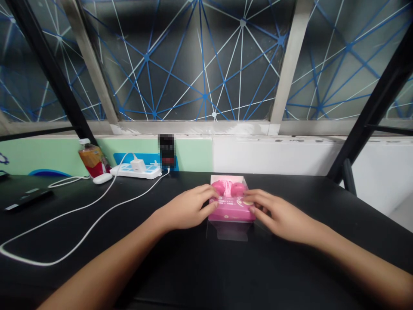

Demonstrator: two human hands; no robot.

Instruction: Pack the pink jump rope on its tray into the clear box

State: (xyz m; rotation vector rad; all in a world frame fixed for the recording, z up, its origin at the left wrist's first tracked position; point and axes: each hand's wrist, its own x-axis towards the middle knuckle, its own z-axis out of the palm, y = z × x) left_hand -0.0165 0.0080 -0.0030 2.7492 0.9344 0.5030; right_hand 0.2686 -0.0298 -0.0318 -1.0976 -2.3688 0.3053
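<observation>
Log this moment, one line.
left hand: at pink box, left side | right hand: at its right side | box: on black table

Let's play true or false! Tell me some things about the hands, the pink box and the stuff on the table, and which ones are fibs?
1. The bare left hand is at one side of the pink rectangular box, the bare right hand at the other. True.
2. The table is yellow. False: the flat table is black.
3. A white block-shaped charger sits on the long white-and-blue power strip. True.
4. The pink box is on top of the power strip. False: it lies on the table.
5. A thin white cable is in the right hand. False: it loops across the table's left part.
</observation>
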